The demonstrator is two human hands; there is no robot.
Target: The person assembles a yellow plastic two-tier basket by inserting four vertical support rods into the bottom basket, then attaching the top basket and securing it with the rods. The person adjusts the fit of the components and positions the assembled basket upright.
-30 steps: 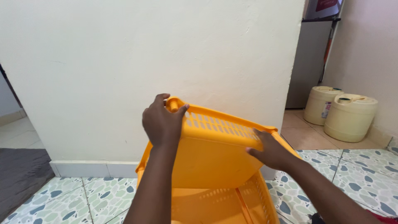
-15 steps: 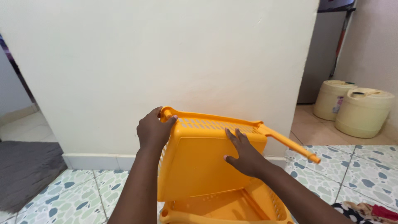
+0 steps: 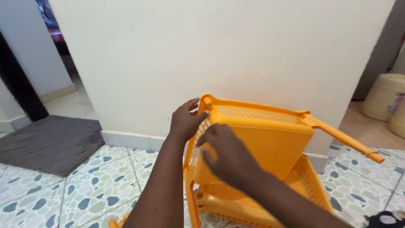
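Head view: a person's two bare hands work at an orange perforated plastic basket rack [image 3: 261,139] standing tilted on a pebble-patterned tiled floor [image 3: 84,185], close against the foot of a cream plaster wall [image 3: 219,46].

The left hand [image 3: 184,122] grips the rack's upper left corner, fingers curled loosely over the slotted rim and thumb against the side wall. The right hand [image 3: 225,154] lies across the left part of the smooth underside of the top orange tray [image 3: 270,135], fingers spread and pressing flat; it is open and closed around nothing. That tray is tipped on edge, its base facing the camera and its slotted rim running along the top.

A loose orange plastic post [image 3: 344,139] slants down to the right from the tray's upper right corner. A second orange perforated tray [image 3: 312,185] lies beneath, open side up, resting on the floor at the base of the wall.

A dark grey ribbed mat [image 3: 48,141] covers the floor by the doorway at the left edge. Two cream plastic drums [image 3: 386,99] stand at the right edge, well apart from the rack.
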